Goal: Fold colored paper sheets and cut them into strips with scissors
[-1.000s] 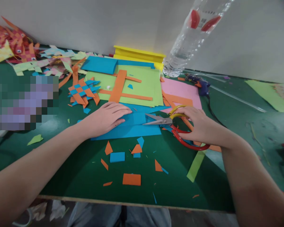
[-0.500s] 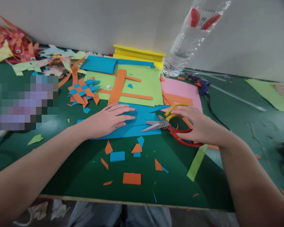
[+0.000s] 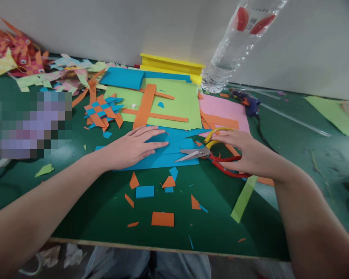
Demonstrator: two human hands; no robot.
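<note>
L hand: palm down, fingers loosely spread, lying flat atop the blue paper (image 3: 177, 159), w/o a grip. (L hand (image 3: 139, 146))
R hand: curled thru parted red & yellow loops, grasping scissors (image 3: 204, 152). (R hand (image 3: 244, 151))
Scissors: blades part-open over the blue paper, btwn both hands.
Blue paper: on green desk (image 3: 104, 221), nr side of lime sheets (image 3: 177, 99).
Scraps: orange & blue bits (image 3: 163, 219) nr desk edge.

On your green table (image 3: 221, 236) there lie blue paper (image 3: 159, 161), pink paper (image 3: 227, 109), a glue gun (image 3: 252, 106), a green strip (image 3: 244, 199) and scraps (image 3: 163, 219).
</note>
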